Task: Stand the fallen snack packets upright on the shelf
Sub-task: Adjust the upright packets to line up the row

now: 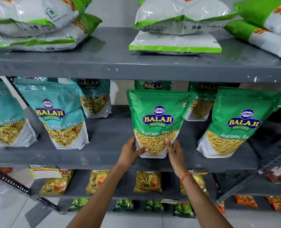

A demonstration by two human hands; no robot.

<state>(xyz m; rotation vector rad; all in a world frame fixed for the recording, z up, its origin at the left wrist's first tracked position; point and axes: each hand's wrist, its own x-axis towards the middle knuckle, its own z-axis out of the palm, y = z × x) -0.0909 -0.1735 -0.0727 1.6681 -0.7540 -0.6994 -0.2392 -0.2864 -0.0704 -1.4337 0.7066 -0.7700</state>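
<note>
A green Ratlami Sev packet [158,117] stands upright near the front of the grey middle shelf [107,155]. My left hand [130,151] grips its lower left corner and my right hand [174,149] grips its lower right side. Another green Ratlami Sev packet [238,122] stands to the right, and more of them stand behind. Teal Mitha Mix packets [61,114] stand upright on the left of the same shelf.
On the top shelf [136,66] white and green packets [177,25] lie flat in stacks. Lower shelves hold yellow packets [148,181] and dark green ones. A slotted metal upright [258,176] crosses at the right. Pale floor tiles show at the bottom left.
</note>
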